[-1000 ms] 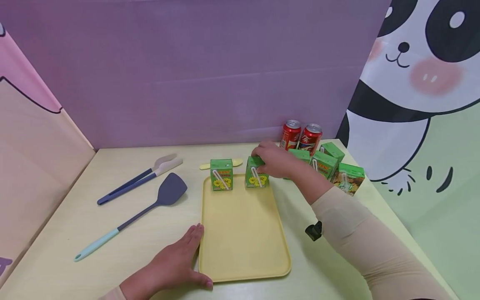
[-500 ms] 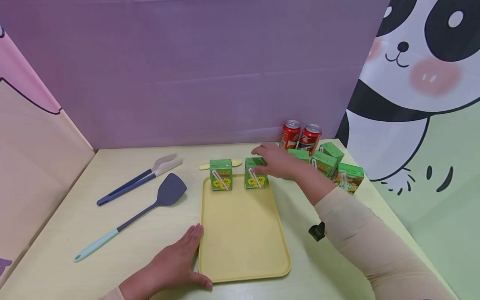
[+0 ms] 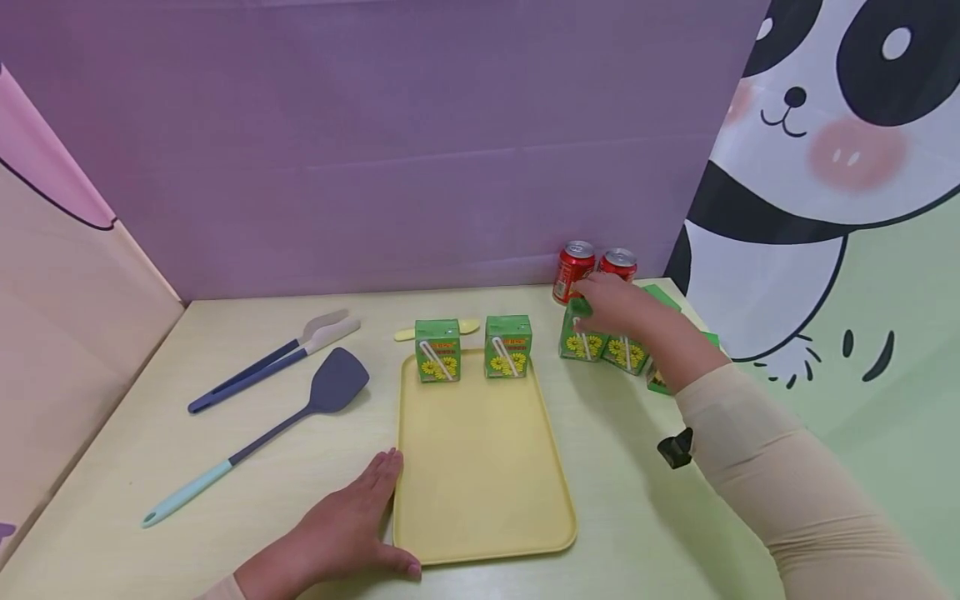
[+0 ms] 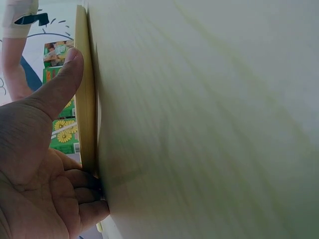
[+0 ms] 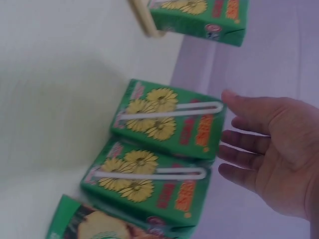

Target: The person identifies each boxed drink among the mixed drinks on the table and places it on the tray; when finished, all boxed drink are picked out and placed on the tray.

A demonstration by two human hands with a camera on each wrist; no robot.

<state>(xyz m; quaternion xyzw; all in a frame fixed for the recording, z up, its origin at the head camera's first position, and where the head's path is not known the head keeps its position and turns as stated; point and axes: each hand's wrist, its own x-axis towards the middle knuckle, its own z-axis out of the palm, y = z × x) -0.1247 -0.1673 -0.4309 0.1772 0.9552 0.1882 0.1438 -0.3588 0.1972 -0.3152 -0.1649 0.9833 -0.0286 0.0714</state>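
My left hand point(image 3: 341, 521) rests against the left edge of a yellow tray point(image 3: 483, 475), its thumb at the near left corner. In the left wrist view the fingers point(image 4: 79, 194) touch the tray's side. Two green drink cartons stand upright at the tray's far end, a left carton point(image 3: 438, 354) and a right carton point(image 3: 507, 348). My right hand point(image 3: 622, 304) is over another green carton point(image 3: 577, 343) right of the tray. In the right wrist view its thumb touches or nearly touches that carton's point(image 5: 169, 119) top edge, fingers loosely bent; a firm hold does not show.
A similar carton point(image 5: 149, 184) stands against it, with more cartons partly hidden behind my right arm. Two red cans point(image 3: 574, 273) stand at the back. Left of the tray lie a spatula point(image 3: 337, 383) and tongs point(image 3: 277, 367). A yellow utensil point(image 3: 468, 326) lies behind the left carton.
My right hand has let go of the right carton at the tray's far end and moved right to a carton in the group. The left hand stays at the tray.
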